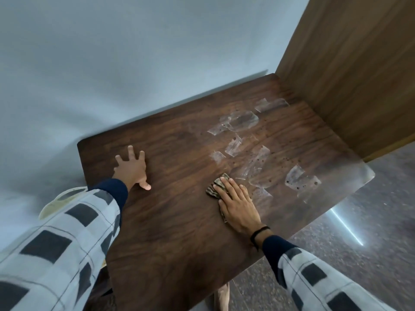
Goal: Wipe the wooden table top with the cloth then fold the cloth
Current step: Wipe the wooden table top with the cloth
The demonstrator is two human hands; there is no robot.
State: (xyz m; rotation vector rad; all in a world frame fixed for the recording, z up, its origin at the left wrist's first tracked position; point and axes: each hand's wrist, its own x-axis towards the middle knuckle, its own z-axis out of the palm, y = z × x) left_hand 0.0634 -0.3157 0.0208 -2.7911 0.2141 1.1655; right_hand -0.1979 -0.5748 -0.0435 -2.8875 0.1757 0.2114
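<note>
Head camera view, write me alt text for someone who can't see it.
A person's right hand presses a small brownish patterned cloth flat on a dark wooden table top, while the left hand rests spread on the wood. Whitish streaky patches mark the table beyond the cloth; a pale wall stands behind.

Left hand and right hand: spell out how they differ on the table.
The left hand rests bare on the table, fingers spread; the right hand presses flat on the cloth, fingers together. The right hand's wrist has a dark band; the left hand's shows none. Both are open, palm down.
</note>
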